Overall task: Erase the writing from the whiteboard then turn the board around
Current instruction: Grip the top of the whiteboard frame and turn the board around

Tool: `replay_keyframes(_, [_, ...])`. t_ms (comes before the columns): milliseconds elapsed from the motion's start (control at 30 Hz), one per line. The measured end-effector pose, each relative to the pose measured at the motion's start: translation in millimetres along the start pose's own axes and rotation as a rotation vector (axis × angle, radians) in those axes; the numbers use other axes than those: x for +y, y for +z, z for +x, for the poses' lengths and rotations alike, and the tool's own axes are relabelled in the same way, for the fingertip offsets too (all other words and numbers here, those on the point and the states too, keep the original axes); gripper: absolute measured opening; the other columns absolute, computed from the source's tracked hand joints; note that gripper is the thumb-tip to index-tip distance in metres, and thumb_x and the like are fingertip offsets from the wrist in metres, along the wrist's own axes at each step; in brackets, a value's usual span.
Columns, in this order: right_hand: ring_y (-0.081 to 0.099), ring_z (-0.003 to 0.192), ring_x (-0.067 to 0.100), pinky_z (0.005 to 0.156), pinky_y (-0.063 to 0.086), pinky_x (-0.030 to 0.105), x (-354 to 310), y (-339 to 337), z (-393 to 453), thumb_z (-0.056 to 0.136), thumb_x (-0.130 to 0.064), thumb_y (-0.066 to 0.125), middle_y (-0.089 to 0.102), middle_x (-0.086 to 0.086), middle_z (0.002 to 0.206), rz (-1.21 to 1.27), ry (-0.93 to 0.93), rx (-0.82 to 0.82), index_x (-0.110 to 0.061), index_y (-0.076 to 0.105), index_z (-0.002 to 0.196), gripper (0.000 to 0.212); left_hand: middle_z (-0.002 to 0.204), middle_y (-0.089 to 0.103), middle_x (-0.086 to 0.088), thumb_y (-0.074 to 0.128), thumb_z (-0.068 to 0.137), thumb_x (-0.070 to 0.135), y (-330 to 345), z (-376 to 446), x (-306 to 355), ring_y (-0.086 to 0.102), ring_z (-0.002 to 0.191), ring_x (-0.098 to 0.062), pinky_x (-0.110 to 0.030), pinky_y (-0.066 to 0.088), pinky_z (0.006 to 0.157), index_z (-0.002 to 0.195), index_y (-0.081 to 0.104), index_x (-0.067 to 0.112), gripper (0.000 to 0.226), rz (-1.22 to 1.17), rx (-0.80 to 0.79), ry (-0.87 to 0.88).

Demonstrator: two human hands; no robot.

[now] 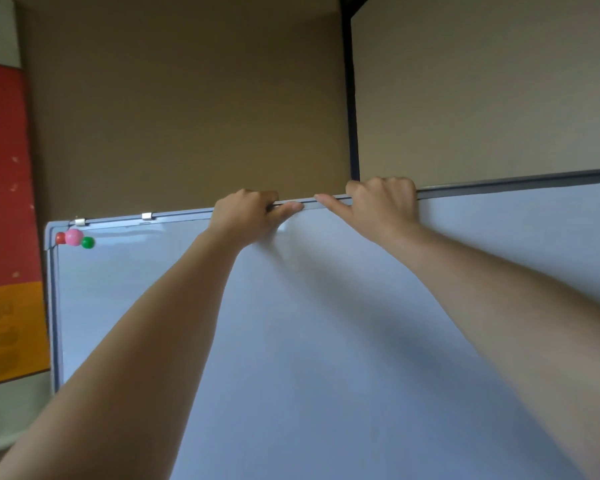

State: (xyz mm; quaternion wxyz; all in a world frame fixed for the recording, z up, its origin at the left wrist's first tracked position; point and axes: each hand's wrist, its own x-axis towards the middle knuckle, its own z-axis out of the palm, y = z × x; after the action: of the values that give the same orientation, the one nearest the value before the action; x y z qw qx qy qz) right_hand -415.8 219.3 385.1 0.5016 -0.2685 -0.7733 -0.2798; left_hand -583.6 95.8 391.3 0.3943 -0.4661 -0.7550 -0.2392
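The whiteboard (326,341) fills the lower part of the view, and its white face shows no writing. Its grey top edge runs from the upper left corner up toward the right. My left hand (246,216) grips that top edge near the middle, fingers curled over the back and thumb along the front. My right hand (381,202) grips the same edge just to the right, thumb pointing left. The two thumbs nearly meet. Both forearms reach up across the board's face.
Three round magnets, red (60,238), pink (73,236) and green (87,242), stick at the board's top left corner. Two small white clips (146,216) sit on the top edge. A red and orange poster (4,220) hangs at left. A dark vertical frame (351,98) stands behind.
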Motion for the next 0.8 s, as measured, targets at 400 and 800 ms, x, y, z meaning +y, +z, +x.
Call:
replay_keyframes(400, [0.042,0.067,0.028,0.063,0.025,0.031,-91,40,29,0.091,-0.071,0.03,0.063,0.011,0.077,0.131,-0.016,0.0,-0.015,0.048,0.073,0.061,0.081,0.058,-0.005,0.036,0.091,0.072,-6,-5,-95,0.053,0.083,-0.03,-0.031,0.035,0.065,0.066,0.042,0.021,0.057,0.107,-0.003,-0.061])
replay_keyframes(800, [0.062,0.083,0.031,0.063,0.025,0.031,-174,113,71,0.091,-0.069,0.036,0.069,0.012,0.085,0.33,-0.086,0.038,-0.016,0.046,0.071,0.058,0.078,0.052,-0.004,0.037,0.091,0.072,5,-4,-181,0.046,0.076,-0.028,-0.03,0.031,0.064,0.063,0.037,0.02,0.059,0.292,0.067,-0.16])
